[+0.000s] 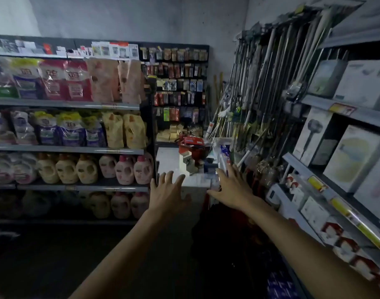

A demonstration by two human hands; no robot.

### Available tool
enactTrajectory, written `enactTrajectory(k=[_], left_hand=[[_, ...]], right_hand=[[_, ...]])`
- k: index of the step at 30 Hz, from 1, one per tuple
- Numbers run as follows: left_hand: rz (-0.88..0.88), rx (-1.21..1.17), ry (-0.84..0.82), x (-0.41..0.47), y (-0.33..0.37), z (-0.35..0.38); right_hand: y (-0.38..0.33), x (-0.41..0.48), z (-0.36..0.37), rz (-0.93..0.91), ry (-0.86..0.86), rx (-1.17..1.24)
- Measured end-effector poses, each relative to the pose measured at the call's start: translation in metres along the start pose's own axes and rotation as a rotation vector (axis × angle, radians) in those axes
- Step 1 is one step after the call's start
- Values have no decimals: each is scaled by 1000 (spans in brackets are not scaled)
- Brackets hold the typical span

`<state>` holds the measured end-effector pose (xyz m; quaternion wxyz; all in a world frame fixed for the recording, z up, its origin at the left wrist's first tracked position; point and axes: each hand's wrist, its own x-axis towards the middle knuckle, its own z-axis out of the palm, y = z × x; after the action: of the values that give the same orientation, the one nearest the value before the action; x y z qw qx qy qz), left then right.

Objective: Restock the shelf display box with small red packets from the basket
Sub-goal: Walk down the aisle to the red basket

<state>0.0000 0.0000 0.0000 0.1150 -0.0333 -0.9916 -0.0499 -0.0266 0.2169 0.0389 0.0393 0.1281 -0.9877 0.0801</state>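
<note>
**Two open hands before the white counter**

The left hand (167, 192) and the right hand (232, 187) are stretched forward, fingers spread, and they hold nothing. Just beyond them is a white counter (167, 159). Further back on it stands the red basket (194, 151), with red packets (192, 140) lying on top. I cannot tell which item is the display box. Detergent bags (72, 83) fill the shelves at left.
</note>
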Motion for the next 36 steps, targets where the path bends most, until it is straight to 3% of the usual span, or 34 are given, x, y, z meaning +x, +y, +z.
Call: enactTrajectory(k=[11, 21, 28, 36], left_hand=[[-59, 15, -147, 112, -12, 101], [-137, 23, -204, 243, -23, 148], [-131, -9, -197, 348, -62, 181], [-53, 42, -189, 503, -154, 211]], right_hand=[[53, 137, 109, -33, -81, -42], [108, 270, 148, -56, -154, -34], [101, 385, 173, -91, -183, 13], [67, 565, 188, -58, -150, 49]])
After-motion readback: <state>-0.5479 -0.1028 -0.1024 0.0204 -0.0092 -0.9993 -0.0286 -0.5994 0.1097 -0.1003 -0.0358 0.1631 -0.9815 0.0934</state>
